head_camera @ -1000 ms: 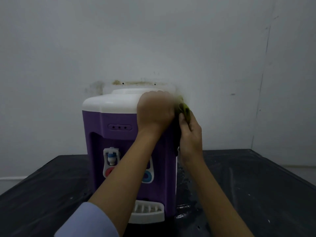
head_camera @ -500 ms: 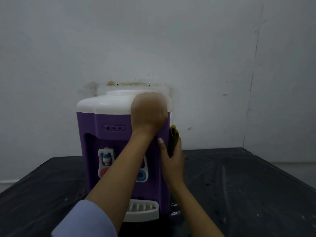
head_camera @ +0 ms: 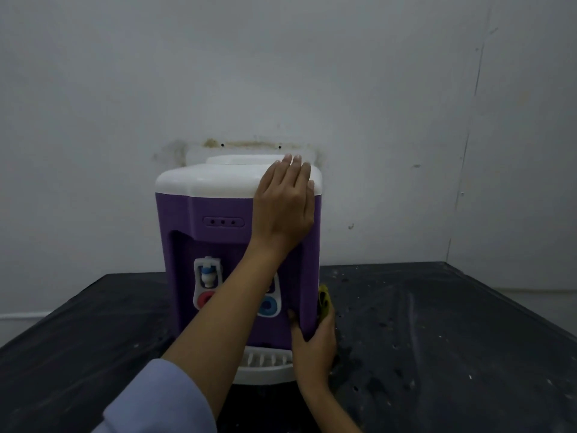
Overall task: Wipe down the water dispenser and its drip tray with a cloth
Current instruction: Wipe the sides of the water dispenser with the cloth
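Head view: purple water dispenser (head_camera: 179, 220) w/ white lid (head_camera: 203, 179) stands upright on a black table (head_camera: 452, 323), back near a grey wall (head_camera: 281, 73). The white drip tray (head_camera: 262, 368) sits at its base, front side.

L hand (head_camera: 284, 201) lies flat on the lid's right front corner. Fingers are straight and together, palm over the lid edge and upper purple front, gripping nothing. The forearm crosses the tap panel, w/ a pale blue sleeve (head_camera: 156, 401) at bottom of frame.

R hand (head_camera: 315, 342) is low at the dispenser's right front corner, just above table level. Its thumb is on the front face and it holds a yellow-green cloth (head_camera: 324, 303) against the right side wall. Fingers are mostly hidden behind cloth and corner. The cloth pokes up above the hand, touching the wall.

On the front panel are a white-blue tap (head_camera: 206, 273), a red button (head_camera: 204, 300) below it, and a blue button (head_camera: 268, 306) beside the arm.
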